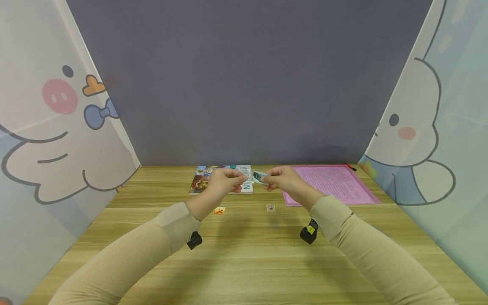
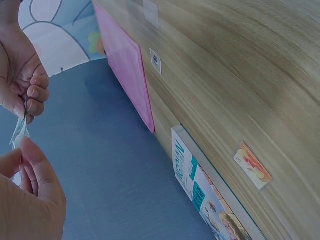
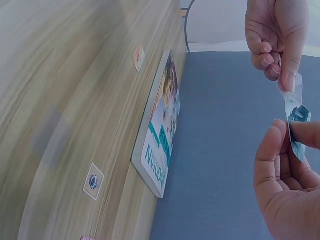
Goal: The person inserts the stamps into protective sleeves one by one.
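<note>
Peeling the sticker apart, mid-air.
Left hand (image 1: 225,180) and right hand (image 1: 280,180) both pinch the sticker (image 1: 259,177); next needs a steady pull.

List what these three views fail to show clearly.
- Small teal-printed clear sticker strip: print too small; head view, both hands cover it.
- Colourful picture book: left hand hides part of its cover.
- Pink printed sheet: text too small.
- Tiny square sticker with blue mark: design unreadable.
- Right hand: cut by the right wrist view's edge.

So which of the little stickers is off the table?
The teal sticker, pinched between the left hand and right hand. The orange sticker and the blue-circle sticker lie on the table.
</note>
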Demonstrator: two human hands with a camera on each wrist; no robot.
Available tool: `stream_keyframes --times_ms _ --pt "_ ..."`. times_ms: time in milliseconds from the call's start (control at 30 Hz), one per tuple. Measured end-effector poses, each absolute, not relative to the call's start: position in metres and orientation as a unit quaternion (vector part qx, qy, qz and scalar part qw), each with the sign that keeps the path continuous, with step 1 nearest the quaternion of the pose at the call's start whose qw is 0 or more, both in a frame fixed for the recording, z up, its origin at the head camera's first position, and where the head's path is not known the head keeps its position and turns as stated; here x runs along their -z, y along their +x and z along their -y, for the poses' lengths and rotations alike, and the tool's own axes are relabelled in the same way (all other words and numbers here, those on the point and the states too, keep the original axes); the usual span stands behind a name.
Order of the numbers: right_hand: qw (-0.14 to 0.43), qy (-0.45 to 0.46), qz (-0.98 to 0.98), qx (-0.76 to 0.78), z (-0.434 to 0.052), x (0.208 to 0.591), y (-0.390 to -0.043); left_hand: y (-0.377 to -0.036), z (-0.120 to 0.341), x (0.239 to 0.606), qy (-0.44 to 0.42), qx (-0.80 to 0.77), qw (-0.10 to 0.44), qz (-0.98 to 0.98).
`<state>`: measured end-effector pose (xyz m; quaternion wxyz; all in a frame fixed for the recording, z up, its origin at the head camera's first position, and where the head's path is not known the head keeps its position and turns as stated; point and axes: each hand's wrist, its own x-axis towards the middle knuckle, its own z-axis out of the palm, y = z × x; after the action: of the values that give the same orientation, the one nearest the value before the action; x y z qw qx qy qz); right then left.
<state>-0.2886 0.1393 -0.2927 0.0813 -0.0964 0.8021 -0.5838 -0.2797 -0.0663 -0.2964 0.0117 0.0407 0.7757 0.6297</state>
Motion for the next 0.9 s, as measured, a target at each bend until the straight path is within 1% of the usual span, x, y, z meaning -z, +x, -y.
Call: stream_keyframes --times_ms 700,900 --pt "0.081 -0.081 -0.783 0.611 -0.1334 0.2968 -0.2883 -0.2787 0.0696 0.3018 0.071 -0.639 -0.002 -0.766" --pt "0.084 -0.076 -0.774 0.623 -0.1314 0.2983 -0.2888 -0.279 0.069 0.3024 0.08 -0.653 0.003 -0.753"
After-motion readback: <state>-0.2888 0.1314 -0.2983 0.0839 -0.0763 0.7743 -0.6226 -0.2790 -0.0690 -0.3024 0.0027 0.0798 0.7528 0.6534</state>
